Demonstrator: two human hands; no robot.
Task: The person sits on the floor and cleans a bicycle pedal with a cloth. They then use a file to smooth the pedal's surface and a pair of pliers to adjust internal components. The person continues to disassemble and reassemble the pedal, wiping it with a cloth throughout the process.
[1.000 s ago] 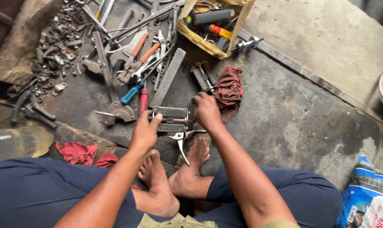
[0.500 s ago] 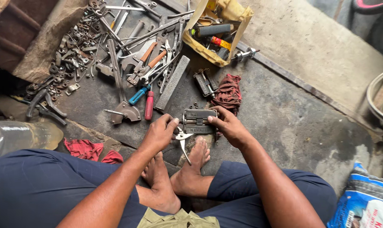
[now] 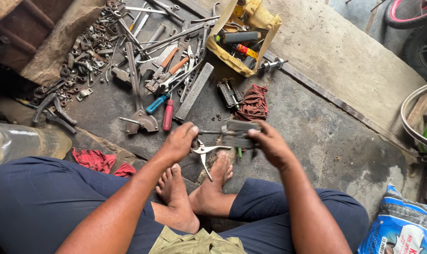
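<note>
While both hands grip it above the bare feet, the grey bicycle pedal [image 3: 240, 133] lies crosswise, its axle pointing left.

The right hand [image 3: 269, 143] is closed around the pedal body; the left hand [image 3: 179, 141] pinches the axle end, pliers [image 3: 205, 153] lying just beneath. Toward the floor's far edge, a yellow box [image 3: 244, 35] holds a black grip and small tools; a second pedal [image 3: 229, 93] and a red rag [image 3: 253, 103] lie between.

We are now holding the grey pedal [image 3: 239, 133] lifted off the floor between our left hand [image 3: 179, 142] and right hand [image 3: 269, 142], no longer resting low.
</note>
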